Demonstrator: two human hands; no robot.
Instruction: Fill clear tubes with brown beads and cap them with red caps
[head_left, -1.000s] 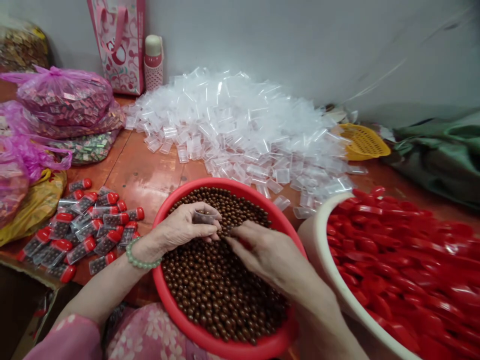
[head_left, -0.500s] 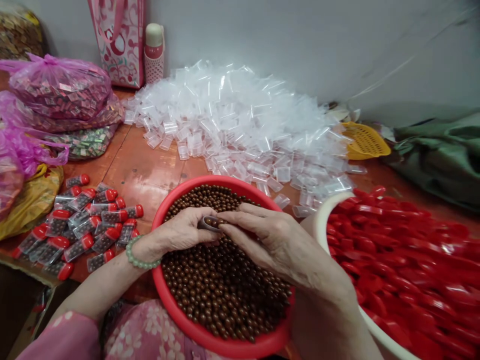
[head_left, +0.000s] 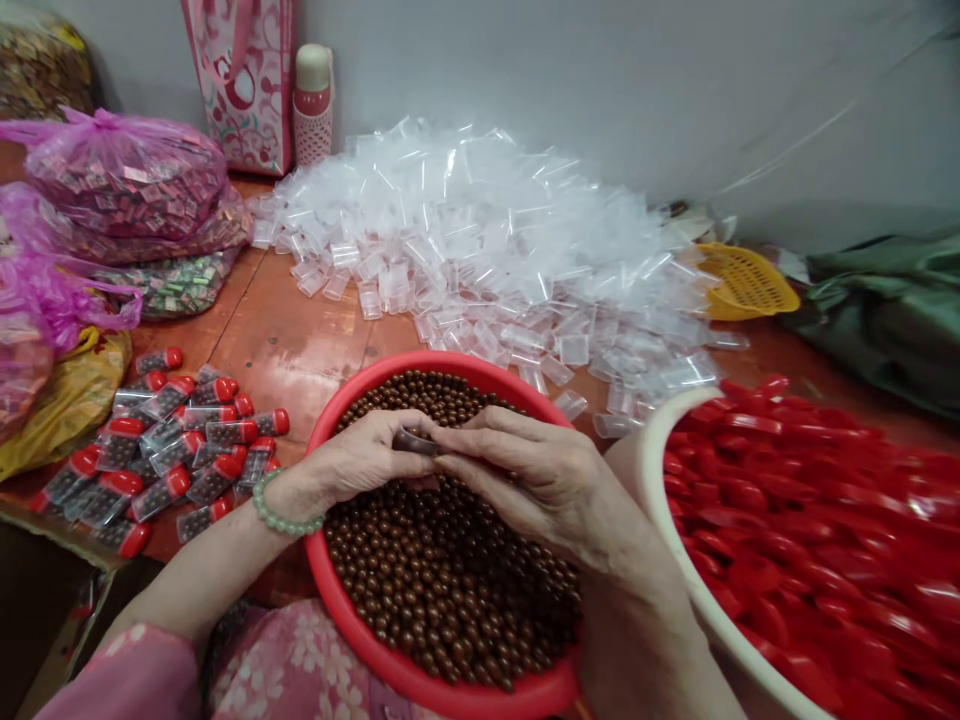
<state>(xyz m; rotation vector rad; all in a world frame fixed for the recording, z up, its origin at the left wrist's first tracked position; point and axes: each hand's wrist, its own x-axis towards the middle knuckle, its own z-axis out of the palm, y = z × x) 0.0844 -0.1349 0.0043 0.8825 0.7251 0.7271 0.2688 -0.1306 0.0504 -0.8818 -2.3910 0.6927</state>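
Note:
Over a red basin [head_left: 321, 560] full of shiny brown balls [head_left: 420, 590], my two hands meet. My left hand [head_left: 367, 450], with a green bead bracelet [head_left: 281, 510] at the wrist, grips a small clear plastic container [head_left: 414, 440], its oval mouth turned toward my right hand. The fingers of my right hand [head_left: 532, 460] are pressed together at that mouth; whatever they pinch is hidden. Left of the basin lie several filled containers [head_left: 161, 440] with red caps and brown balls inside.
Behind the basin spreads a large heap of clear containers [head_left: 480, 240]. A white tub [head_left: 660, 470] of red caps [head_left: 810, 540] stands at right. Around them are a yellow basket [head_left: 750, 285], dark green cloth [head_left: 885, 310], pink plastic bags [head_left: 120, 190], a tote bag [head_left: 247, 90] and a bottle [head_left: 312, 100].
My right fingertips have shifted slightly left, closer over the container's mouth, where brown balls showed before. My left hand still holds the container. The view has turned slightly left.

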